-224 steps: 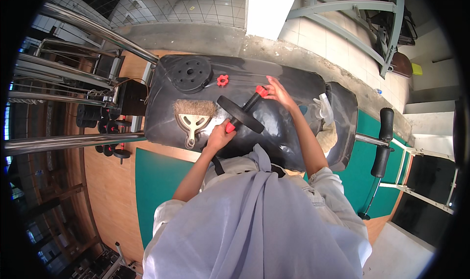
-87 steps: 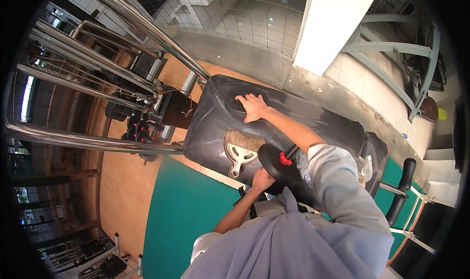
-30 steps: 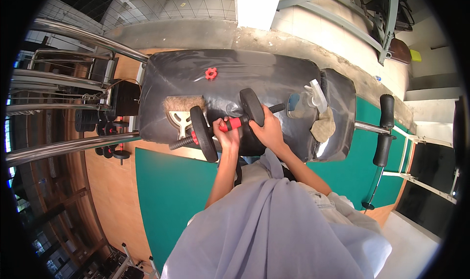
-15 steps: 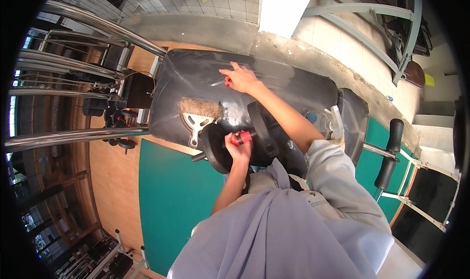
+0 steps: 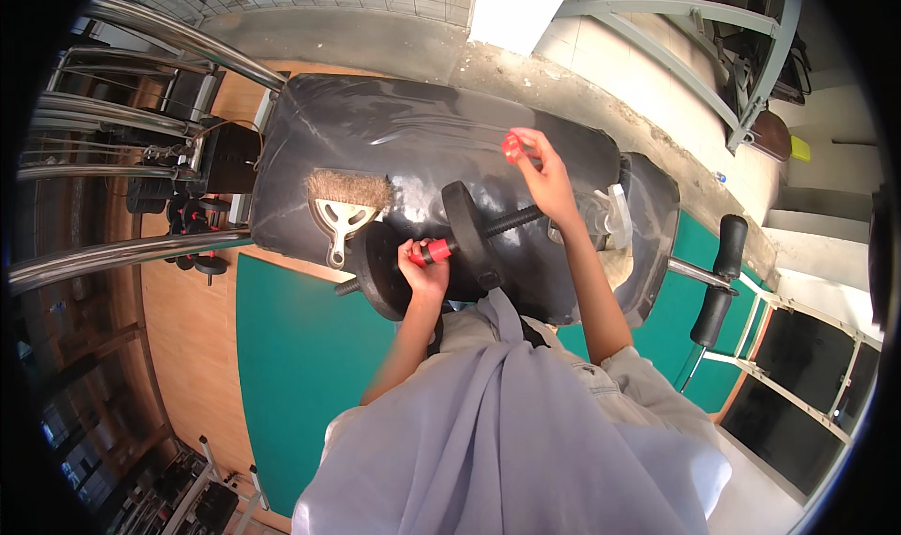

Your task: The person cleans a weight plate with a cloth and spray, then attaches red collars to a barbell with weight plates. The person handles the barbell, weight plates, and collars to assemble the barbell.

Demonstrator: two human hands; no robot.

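Note:
My left hand [image 5: 424,270] is closed around the red-and-black grip of a dumbbell [image 5: 464,227]. Black plates sit on both sides of that grip, and a bare threaded bar end sticks out to the right. Above this end, my right hand [image 5: 549,183] pinches a red star-shaped screw collar [image 5: 511,147] in its fingertips, apart from the bar. The dumbbell is over a black padded bench [image 5: 310,122]. Left of it on the bench lies a wide brush [image 5: 349,202] with tan bristles and a pale cut-out handle.
A clear spray bottle [image 5: 617,214] with a white head and a pale cloth [image 5: 618,267] rest at the bench's right. Chrome rails [image 5: 178,33] of a weight machine meet its left end. Foam leg rollers [image 5: 721,282] stand at the right, over a green mat [image 5: 300,347].
My right hand has drawn back from above the bench's far side toward the right, near the bare bar end, with the red collar still in it. The view has shifted slightly.

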